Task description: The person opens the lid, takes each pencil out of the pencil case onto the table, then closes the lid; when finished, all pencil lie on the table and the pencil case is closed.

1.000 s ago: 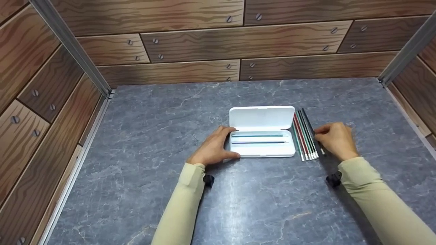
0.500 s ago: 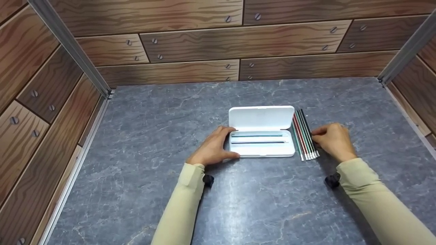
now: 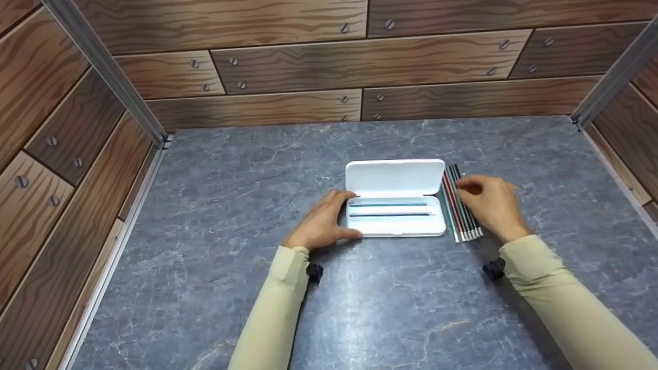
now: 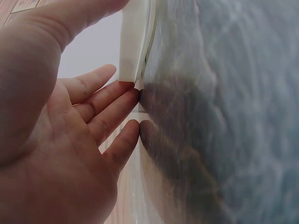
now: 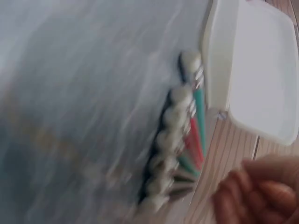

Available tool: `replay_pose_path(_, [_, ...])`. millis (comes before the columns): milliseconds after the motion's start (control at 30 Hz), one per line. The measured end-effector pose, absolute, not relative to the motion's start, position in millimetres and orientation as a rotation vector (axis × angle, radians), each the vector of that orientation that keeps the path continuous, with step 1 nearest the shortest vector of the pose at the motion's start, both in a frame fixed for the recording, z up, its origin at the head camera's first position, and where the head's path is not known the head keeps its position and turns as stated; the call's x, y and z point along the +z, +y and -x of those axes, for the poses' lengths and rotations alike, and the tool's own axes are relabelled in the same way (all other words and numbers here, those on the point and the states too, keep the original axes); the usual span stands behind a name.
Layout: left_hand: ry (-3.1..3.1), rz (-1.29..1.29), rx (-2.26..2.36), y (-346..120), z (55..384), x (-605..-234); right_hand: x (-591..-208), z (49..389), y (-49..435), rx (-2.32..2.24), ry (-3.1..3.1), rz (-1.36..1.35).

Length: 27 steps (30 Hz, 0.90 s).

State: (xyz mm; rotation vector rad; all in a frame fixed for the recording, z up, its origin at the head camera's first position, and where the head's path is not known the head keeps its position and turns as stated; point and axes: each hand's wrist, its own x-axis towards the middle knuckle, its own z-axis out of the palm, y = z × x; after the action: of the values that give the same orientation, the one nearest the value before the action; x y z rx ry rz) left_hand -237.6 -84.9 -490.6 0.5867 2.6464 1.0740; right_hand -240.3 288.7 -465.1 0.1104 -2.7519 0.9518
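A white pencil case lies on the table with its lid raised at the back. Inside are a teal pencil and a dark pencil. My left hand spans the case's left end, thumb at the front corner and straight fingers touching the end, as the left wrist view shows. Right of the case lies a row of several green, red and black pencils, their white erasers toward me. Over the row's right side hovers my right hand, fingers loosely bent, no pencil visible between them.
The grey marbled table extends around the case on all sides. Wood-patterned walls enclose it at the back and sides, with metal posts at the corners.
My right hand slid a black pencil leftward against the row, then let it go and moved up and left over the pencils. The left hand and the case stayed put.
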Motion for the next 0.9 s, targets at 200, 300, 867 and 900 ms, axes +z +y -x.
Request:
replay_pose_path(200, [2.642, -0.585, 1.079, -86, 237, -490, -468, 244, 252, 0.929, -2.724, -0.514])
replay_pose_path(300, [2.643, -0.584, 1.082, -86, 237, -491, -471, 245, 236, 0.812, -2.728, -0.696])
replay_pose_path(867, [2.641, -0.609, 1.074, -86, 237, -490, -476, 244, 217, 0.554, -2.787, -0.918])
replay_pose_path(900, [2.639, -0.608, 1.075, -87, 237, -490, -476, 244, 216, 0.553, -2.791, -0.923])
